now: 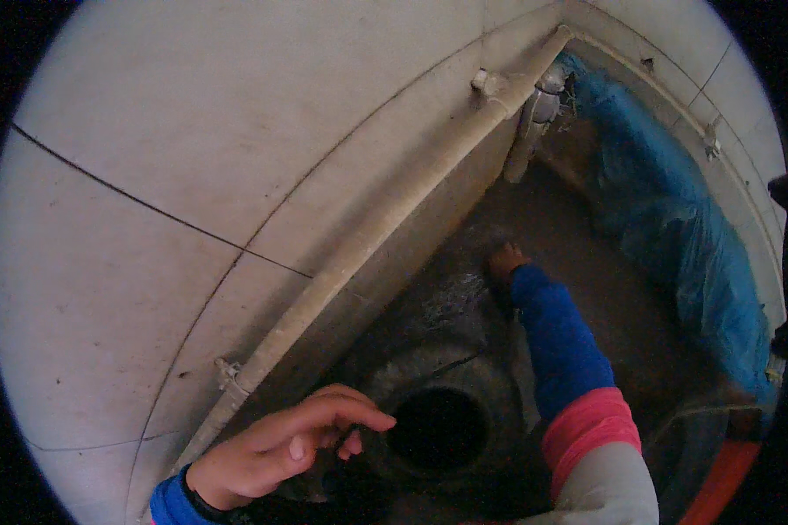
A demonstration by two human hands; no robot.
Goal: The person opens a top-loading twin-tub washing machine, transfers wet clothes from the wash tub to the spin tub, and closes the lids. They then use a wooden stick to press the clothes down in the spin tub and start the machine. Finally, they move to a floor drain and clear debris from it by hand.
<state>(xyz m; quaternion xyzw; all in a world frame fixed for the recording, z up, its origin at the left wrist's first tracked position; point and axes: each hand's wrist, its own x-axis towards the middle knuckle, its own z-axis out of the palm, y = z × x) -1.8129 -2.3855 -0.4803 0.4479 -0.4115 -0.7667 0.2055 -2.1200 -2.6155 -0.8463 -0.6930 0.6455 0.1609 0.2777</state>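
Note:
My left hand (289,436) hangs at the lower left with its fingers loosely bent and the thumb apart. I see no object in its grasp, though the space beneath the fingers is dark. Just right of its fingertips is a round dark opening (438,430) with a worn grey rim. My right hand (507,261) reaches down into the shadowed corner, at the end of a blue sleeve (558,335) with a pink band. Its fingers are small and dim, so any hold is unclear. Beside it lies crumpled clear plastic (456,298) on a dark surface.
A pale pipe (368,243) runs along the tiled wall (171,164) on the left, with brackets and a fitting. Blue plastic sheeting (663,203) hangs along the right wall. A grey fitting (544,108) sits in the far corner. An orange-red edge (722,482) shows lower right.

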